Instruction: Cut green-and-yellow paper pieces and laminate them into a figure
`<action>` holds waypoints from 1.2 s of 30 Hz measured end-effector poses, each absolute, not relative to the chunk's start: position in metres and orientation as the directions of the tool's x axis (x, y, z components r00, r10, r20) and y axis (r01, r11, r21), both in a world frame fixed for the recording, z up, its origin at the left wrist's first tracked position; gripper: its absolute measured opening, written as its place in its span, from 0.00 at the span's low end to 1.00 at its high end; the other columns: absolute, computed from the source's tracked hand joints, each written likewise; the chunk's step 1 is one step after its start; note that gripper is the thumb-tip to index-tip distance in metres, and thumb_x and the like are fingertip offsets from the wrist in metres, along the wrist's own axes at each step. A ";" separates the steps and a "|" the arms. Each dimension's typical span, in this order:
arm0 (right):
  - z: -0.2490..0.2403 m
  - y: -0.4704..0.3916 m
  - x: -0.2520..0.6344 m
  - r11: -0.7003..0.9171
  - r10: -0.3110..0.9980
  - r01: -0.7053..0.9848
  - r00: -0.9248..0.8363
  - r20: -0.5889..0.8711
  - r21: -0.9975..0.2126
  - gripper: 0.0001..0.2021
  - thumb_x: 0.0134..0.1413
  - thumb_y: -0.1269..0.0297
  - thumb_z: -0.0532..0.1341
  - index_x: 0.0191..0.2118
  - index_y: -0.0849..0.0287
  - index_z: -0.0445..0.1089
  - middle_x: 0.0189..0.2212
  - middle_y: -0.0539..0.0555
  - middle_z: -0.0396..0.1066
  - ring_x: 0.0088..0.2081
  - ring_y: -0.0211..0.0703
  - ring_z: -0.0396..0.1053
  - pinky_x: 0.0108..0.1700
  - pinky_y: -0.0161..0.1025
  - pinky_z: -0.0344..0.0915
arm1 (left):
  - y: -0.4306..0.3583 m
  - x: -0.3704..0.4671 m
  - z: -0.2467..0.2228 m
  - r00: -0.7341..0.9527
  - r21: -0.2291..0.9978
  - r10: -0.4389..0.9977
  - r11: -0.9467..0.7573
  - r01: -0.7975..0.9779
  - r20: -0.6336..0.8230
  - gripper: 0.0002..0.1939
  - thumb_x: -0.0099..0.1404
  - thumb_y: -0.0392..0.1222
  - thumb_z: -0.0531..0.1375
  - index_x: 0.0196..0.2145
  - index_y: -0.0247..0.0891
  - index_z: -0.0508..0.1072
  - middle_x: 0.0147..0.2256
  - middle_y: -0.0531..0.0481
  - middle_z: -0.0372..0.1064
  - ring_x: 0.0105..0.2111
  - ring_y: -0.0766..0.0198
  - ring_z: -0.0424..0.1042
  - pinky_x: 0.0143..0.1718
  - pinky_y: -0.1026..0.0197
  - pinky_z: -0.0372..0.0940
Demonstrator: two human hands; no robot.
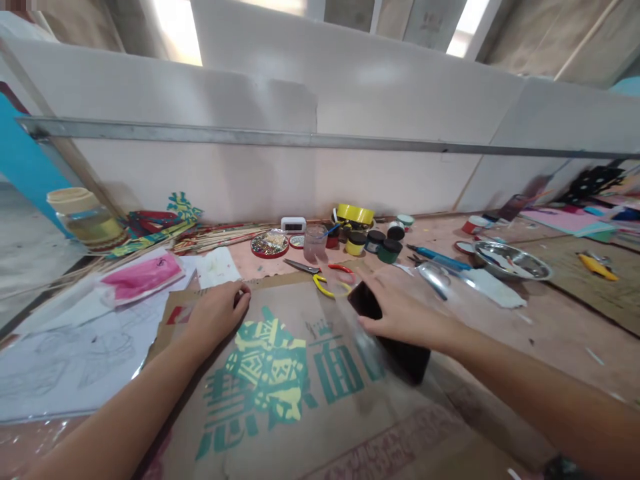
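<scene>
My left hand (220,308) rests at the far edge of a brown cardboard sheet (240,460) with green printed characters. Its fingers are loosely curled, and nothing shows in them. A yellow and green cut-out (273,363) with openwork patterns lies flat on the cardboard, between my two hands. My right hand (387,310) grips a black phone (407,353) from above, tilted over the right part of the sheet; motion blurs it slightly. Just beyond the right hand lie scissors (333,283) with red and yellow handles.
Small paint jars (389,251), a clear cup (315,245) and a dish of beads (270,244) line the back. Drawing sheets (65,367) and a pink packet (144,277) are at left. A metal bowl (543,270) and blue cutter (440,259) sit right.
</scene>
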State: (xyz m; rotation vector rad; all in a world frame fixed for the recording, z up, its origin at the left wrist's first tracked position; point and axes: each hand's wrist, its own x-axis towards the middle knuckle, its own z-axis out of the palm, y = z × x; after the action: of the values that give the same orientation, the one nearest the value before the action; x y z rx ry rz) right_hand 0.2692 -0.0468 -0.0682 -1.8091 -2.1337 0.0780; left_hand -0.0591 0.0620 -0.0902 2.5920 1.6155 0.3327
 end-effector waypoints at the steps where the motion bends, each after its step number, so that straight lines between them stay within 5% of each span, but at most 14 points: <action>1: -0.080 -0.052 0.265 0.183 0.973 0.948 -0.135 0.189 -0.262 0.43 0.49 0.50 0.64 0.68 0.60 0.50 0.56 0.67 0.66 0.54 0.63 0.68 0.52 0.54 0.68 | 0.062 -0.059 -0.090 0.427 0.172 0.893 -0.448 0.877 0.143 0.14 0.67 0.45 0.47 0.37 0.39 0.70 0.37 0.45 0.75 0.38 0.54 0.73 0.38 0.58 0.61; 8: -0.098 -0.099 0.284 0.035 0.999 0.960 -0.037 -0.003 -0.279 0.44 0.48 0.45 0.64 0.67 0.58 0.50 0.60 0.69 0.60 0.60 0.66 0.61 0.58 0.59 0.62 | 0.061 -0.057 -0.087 0.417 0.179 0.899 -0.436 0.882 0.132 0.15 0.66 0.44 0.47 0.38 0.39 0.71 0.37 0.45 0.75 0.37 0.53 0.73 0.36 0.58 0.61; 19: -0.109 -0.112 0.268 -0.013 0.999 0.958 0.023 0.031 -0.286 0.41 0.51 0.54 0.61 0.68 0.58 0.48 0.61 0.68 0.58 0.64 0.63 0.54 0.62 0.59 0.56 | 0.063 -0.054 -0.087 0.385 0.194 0.917 -0.398 0.897 0.103 0.14 0.64 0.46 0.49 0.39 0.41 0.71 0.35 0.47 0.75 0.36 0.53 0.73 0.36 0.58 0.60; 27: -0.095 -0.125 0.257 0.018 1.000 0.909 -0.020 0.000 -0.415 0.42 0.51 0.45 0.63 0.68 0.53 0.49 0.62 0.65 0.55 0.61 0.63 0.57 0.59 0.60 0.59 | 0.061 -0.052 -0.083 0.364 0.183 0.928 -0.372 0.910 0.080 0.16 0.65 0.48 0.48 0.41 0.41 0.72 0.36 0.46 0.75 0.37 0.51 0.73 0.36 0.57 0.61; 31: -0.089 -0.125 0.273 0.121 0.993 0.779 -0.105 0.062 -0.615 0.14 0.60 0.66 0.54 0.47 0.53 0.74 0.42 0.55 0.67 0.43 0.46 0.70 0.46 0.44 0.67 | 0.063 -0.051 -0.084 0.346 0.187 0.936 -0.353 0.917 0.071 0.15 0.64 0.48 0.49 0.41 0.41 0.72 0.35 0.47 0.75 0.36 0.53 0.72 0.35 0.58 0.60; 34: -0.087 -0.123 0.283 0.195 0.968 0.677 -0.249 0.028 -0.709 0.18 0.52 0.78 0.52 0.28 0.55 0.78 0.32 0.51 0.64 0.33 0.38 0.68 0.37 0.36 0.66 | 0.061 -0.050 -0.082 0.348 0.184 0.936 -0.352 0.918 0.055 0.15 0.65 0.48 0.49 0.41 0.41 0.71 0.35 0.48 0.74 0.35 0.54 0.72 0.34 0.58 0.58; 36: -0.088 -0.120 0.286 0.173 0.959 0.684 -0.280 -0.036 -0.708 0.20 0.50 0.79 0.52 0.29 0.54 0.80 0.31 0.51 0.65 0.32 0.38 0.69 0.36 0.35 0.65 | 0.060 -0.049 -0.080 0.366 0.190 0.930 -0.367 0.911 0.044 0.16 0.66 0.48 0.48 0.43 0.40 0.71 0.36 0.47 0.74 0.36 0.54 0.71 0.35 0.58 0.58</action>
State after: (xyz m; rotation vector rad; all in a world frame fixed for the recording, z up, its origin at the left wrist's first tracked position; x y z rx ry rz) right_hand 0.2858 -0.1204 -0.0885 -1.5501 -2.0344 0.8777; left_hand -0.0489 0.0601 -0.0805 2.4830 1.6840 0.2162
